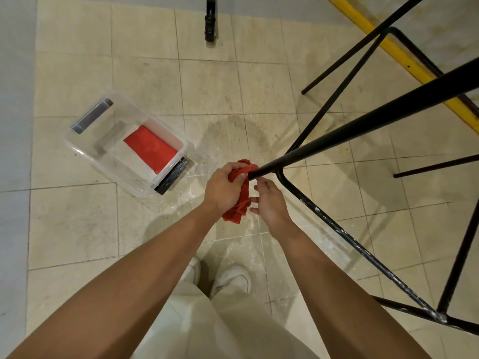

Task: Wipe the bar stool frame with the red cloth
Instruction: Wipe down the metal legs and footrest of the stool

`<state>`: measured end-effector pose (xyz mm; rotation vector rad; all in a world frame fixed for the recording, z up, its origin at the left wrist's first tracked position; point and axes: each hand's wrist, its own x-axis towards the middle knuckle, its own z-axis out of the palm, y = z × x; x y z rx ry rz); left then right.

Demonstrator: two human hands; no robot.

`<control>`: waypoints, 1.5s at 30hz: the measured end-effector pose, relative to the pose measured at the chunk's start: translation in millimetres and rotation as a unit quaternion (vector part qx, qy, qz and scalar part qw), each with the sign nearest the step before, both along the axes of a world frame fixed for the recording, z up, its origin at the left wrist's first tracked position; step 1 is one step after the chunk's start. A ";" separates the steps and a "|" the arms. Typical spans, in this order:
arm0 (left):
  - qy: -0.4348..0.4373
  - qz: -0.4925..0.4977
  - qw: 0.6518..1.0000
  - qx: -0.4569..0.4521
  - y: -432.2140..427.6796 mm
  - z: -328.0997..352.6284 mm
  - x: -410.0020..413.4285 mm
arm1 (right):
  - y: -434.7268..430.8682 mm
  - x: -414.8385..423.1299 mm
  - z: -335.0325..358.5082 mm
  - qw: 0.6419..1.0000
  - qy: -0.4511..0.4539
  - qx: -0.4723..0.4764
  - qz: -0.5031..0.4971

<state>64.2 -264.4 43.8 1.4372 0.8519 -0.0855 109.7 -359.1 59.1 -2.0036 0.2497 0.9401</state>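
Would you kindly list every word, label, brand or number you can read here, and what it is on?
None: no text can be read anywhere.
The bin, the cloth gripped by the left hand, the stool frame and the yellow strip show no lettering.

A clear plastic bin [85, 154] sits on the beige tiled floor [145, 81] just left of your left hand [223, 187], with a folded red rag [150, 147] lying flat inside it. Well ahead of that hand, a black post [210, 19] stands on the tiles. Beyond your right hand [272, 203], up and to the right, a yellow strip [414, 69] crosses the floor.
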 end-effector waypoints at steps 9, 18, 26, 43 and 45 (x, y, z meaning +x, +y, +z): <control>-0.025 -0.002 1.000 -0.015 0.0 10.6 -0.6 | -9.8 -3.2 6.6 1.000 0.003 0.009 0.012; -0.122 0.008 0.989 -0.079 -2.6 55.1 -0.2 | -15.6 -15.5 28.5 1.000 0.002 0.005 0.030; -0.102 0.072 0.992 -0.010 -25.2 44.4 -0.7 | -22.3 -15.2 42.0 0.998 0.019 -0.017 0.057; 0.011 0.091 0.994 -0.061 -11.3 3.6 4.6 | -18.5 -7.0 13.4 0.999 0.032 0.009 0.001; -0.028 0.090 0.992 -0.078 -10.3 -1.3 -1.8 | -18.2 -4.0 10.4 0.999 0.036 0.014 -0.004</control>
